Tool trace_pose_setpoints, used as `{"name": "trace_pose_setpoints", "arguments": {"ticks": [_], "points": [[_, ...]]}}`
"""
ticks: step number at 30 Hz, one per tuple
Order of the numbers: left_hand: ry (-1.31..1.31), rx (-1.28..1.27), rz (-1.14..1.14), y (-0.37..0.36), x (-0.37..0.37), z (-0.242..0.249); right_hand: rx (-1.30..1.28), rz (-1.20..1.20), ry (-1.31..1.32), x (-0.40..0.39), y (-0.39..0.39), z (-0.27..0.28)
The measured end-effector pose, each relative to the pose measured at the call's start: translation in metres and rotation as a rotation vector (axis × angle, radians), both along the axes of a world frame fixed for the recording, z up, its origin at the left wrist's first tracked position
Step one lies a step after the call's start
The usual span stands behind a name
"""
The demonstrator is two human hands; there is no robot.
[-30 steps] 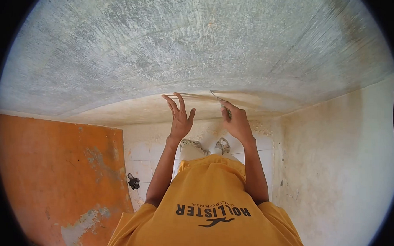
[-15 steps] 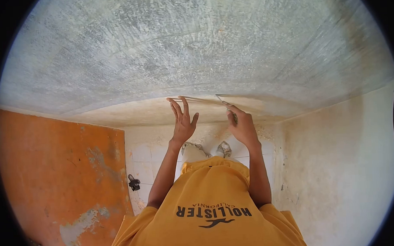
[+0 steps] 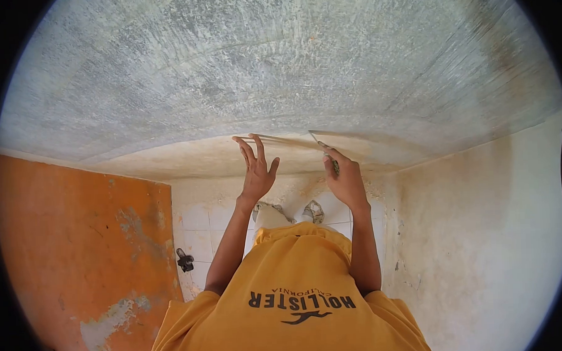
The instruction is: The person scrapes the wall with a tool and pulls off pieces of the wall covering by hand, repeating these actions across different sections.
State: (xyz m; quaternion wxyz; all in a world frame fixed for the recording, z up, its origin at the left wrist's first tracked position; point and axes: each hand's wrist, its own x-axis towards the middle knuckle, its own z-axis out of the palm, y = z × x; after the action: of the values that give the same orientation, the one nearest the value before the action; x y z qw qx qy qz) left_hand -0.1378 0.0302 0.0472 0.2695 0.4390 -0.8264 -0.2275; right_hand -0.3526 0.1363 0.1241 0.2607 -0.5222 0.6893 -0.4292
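In front of me is a wall [image 3: 277, 70] with a rough grey, scuffed upper part and a bare cream band [image 3: 187, 157] lower down. My right hand [image 3: 346, 179] is closed round the handle of a scraper [image 3: 318, 140], whose thin blade meets the wall at the edge of the grey coat. Part of its greenish handle shows by the thumb; the palm hides the rest. To the left, my left hand [image 3: 256, 173] is raised and empty, fingers spread, its fingertips at the wall along the same edge.
An orange wall [image 3: 79, 244] with peeling patches stands on the left, and a stained white wall [image 3: 468, 231] on the right. Below lies a pale tiled floor [image 3: 196, 222], with a small dark object [image 3: 185, 260] by the orange wall. My shoes [image 3: 312, 210] are close to the wall's foot.
The view has shifted slightly. Both hands keep nearly the same pose, with the scraper blade still at the wall and my left fingertips a touch further left and up in view.
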Motion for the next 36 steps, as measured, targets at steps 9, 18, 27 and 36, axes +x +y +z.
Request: {"name": "trace_pose_setpoints", "arguments": {"ticks": [9, 18, 27, 36], "points": [[0.012, 0.005, 0.007, 0.001, -0.002, -0.002, 0.093, 0.020, 0.020, 0.004, -0.004, 0.000], [0.106, 0.010, 0.017, 0.003, -0.007, -0.005, 0.180, 0.015, 0.006, 0.006, 0.000, 0.000], [0.188, -0.006, 0.070, 0.007, -0.013, -0.003, 0.142, -0.015, -0.023, 0.002, 0.008, -0.014], [0.164, -0.034, 0.052, 0.005, -0.009, -0.008, 0.056, 0.051, -0.016, -0.009, -0.007, -0.038]]}}
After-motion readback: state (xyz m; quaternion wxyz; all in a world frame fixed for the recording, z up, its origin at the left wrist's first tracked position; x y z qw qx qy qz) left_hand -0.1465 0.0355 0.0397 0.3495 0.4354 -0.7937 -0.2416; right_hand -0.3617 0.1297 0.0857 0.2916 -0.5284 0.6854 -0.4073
